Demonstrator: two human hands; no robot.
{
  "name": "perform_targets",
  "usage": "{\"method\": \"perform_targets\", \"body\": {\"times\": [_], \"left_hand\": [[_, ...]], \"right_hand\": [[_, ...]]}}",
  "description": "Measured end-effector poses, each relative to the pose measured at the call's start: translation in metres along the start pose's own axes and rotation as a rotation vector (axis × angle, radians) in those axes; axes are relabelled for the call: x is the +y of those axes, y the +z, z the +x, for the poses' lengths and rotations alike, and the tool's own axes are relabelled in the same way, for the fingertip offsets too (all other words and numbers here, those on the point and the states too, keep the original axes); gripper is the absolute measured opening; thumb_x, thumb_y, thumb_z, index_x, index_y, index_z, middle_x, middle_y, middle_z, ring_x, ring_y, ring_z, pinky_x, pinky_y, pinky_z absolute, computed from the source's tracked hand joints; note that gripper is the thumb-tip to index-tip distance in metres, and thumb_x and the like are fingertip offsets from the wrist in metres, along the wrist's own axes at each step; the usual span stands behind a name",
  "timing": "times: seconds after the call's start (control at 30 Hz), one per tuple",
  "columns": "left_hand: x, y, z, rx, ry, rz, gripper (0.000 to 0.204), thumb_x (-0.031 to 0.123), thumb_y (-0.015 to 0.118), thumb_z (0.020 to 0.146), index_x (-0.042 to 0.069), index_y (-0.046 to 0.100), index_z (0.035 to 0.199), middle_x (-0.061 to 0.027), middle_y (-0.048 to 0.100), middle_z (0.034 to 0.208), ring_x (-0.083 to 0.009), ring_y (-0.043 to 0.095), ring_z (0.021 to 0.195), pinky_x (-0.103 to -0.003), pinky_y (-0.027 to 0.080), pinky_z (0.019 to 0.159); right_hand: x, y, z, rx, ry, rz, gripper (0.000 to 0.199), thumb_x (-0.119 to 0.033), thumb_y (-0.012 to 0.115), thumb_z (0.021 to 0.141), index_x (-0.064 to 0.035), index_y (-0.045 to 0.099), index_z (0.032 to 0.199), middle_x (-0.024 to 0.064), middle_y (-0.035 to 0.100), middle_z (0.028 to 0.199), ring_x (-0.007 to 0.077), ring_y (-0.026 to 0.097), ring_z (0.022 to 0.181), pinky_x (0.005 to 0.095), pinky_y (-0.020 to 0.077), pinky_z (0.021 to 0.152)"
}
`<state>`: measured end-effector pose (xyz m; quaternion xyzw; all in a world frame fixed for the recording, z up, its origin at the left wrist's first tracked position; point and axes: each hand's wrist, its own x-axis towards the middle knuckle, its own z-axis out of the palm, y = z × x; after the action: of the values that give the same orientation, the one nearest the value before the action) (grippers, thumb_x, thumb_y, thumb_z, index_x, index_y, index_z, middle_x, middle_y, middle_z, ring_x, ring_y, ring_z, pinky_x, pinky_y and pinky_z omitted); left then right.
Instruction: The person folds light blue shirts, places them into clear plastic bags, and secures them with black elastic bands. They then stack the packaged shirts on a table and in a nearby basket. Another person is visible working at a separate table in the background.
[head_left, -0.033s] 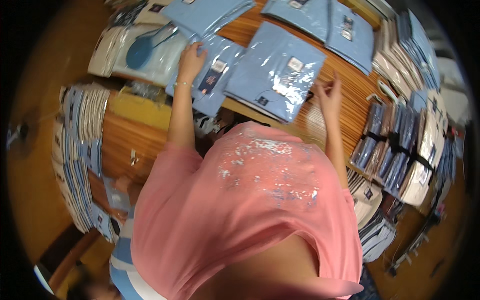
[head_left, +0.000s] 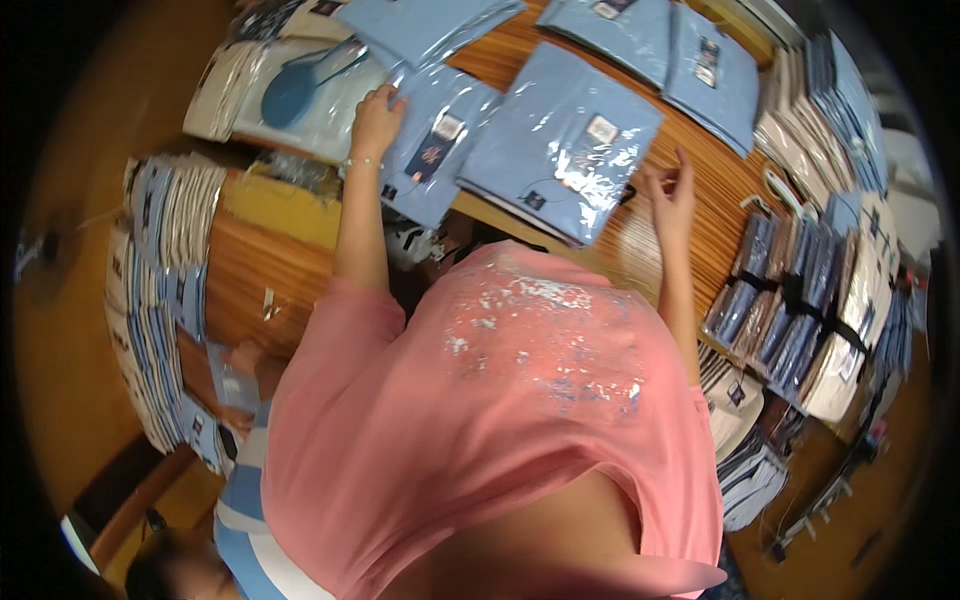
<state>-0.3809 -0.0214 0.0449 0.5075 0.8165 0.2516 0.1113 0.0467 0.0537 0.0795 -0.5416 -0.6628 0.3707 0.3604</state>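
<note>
My left hand [head_left: 378, 118] lies at the upper left edge of a light blue folded garment in a clear bag [head_left: 415, 165], its fingers bent over that edge. This bag carries a dark tag and a white label. To its right, a second bagged blue garment [head_left: 560, 140], apparently a thicker pack, lies tilted near the table's front edge. My right hand [head_left: 672, 195] hovers just right of that pack, one finger raised and the thumb apart from it. I see nothing in it. A small dark thing [head_left: 628, 193] shows between the hand and the pack.
More bagged blue garments [head_left: 710, 75] lie along the back. Beige and blue stacks [head_left: 180, 225] line the left; strapped bundles [head_left: 785, 285] stand on the right. A blue round-headed paddle [head_left: 290, 95] lies on a pack. Another person's hand [head_left: 243, 358] is at the lower left.
The whole view has shifted slightly, so the table's things sit a little further right. Both hands keep nearly the same places. The other person's head shows more at the lower left.
</note>
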Motion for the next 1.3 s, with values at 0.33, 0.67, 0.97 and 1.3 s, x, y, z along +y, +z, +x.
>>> {"method": "perform_targets", "body": {"times": [0.33, 0.67, 0.97, 1.3], "left_hand": [[-0.049, -0.019, -0.007, -0.125, -0.27, -0.214, 0.053, 0.033, 0.071, 0.07, -0.003, 0.058, 0.105, -0.0196, 0.062, 0.097, -0.0284, 0.061, 0.084, -0.033, 0.046, 0.076], [0.156, -0.143, -0.074, 0.264, 0.402, 0.404, 0.022, 0.019, 0.064, 0.076, 0.013, 0.063, 0.098, -0.0075, 0.061, 0.091, -0.0247, 0.054, 0.09, -0.035, 0.039, 0.083], [0.178, -0.153, -0.054, 1.255, 0.671, -0.361, 0.026, 0.019, 0.059, 0.085, 0.002, 0.054, 0.103, -0.0091, 0.055, 0.11, -0.0154, 0.052, 0.095, -0.022, 0.04, 0.078], [0.099, 0.051, -0.028, -0.663, 0.068, -0.685, 0.07, 0.043, 0.046, 0.09, 0.004, 0.019, 0.141, -0.0179, 0.024, 0.143, -0.0242, 0.021, 0.134, -0.034, 0.019, 0.107]], "right_hand": [[-0.058, 0.022, 0.007, -0.542, -0.122, 0.049, 0.035, -0.018, 0.061, 0.082, -0.0041, 0.055, 0.114, 0.0073, 0.055, 0.086, 0.0153, 0.057, 0.076, 0.028, 0.0456, 0.065], [-0.229, 0.098, 0.052, -0.508, -1.187, -0.194, 0.056, -0.018, 0.065, 0.072, -0.0066, 0.048, 0.124, 0.0168, 0.054, 0.114, 0.0301, 0.051, 0.106, 0.0431, 0.0382, 0.092], [-0.201, 0.005, 0.054, -0.272, -0.467, 0.381, 0.034, -0.019, 0.063, 0.082, 0.0018, 0.055, 0.109, 0.0059, 0.062, 0.095, 0.0137, 0.059, 0.086, 0.0272, 0.0462, 0.078], [-0.005, 0.029, -0.019, -0.361, 0.271, 0.106, 0.039, -0.023, 0.061, 0.084, 0.0055, 0.05, 0.109, 0.0152, 0.061, 0.091, 0.0206, 0.058, 0.08, 0.031, 0.0461, 0.072]]}}
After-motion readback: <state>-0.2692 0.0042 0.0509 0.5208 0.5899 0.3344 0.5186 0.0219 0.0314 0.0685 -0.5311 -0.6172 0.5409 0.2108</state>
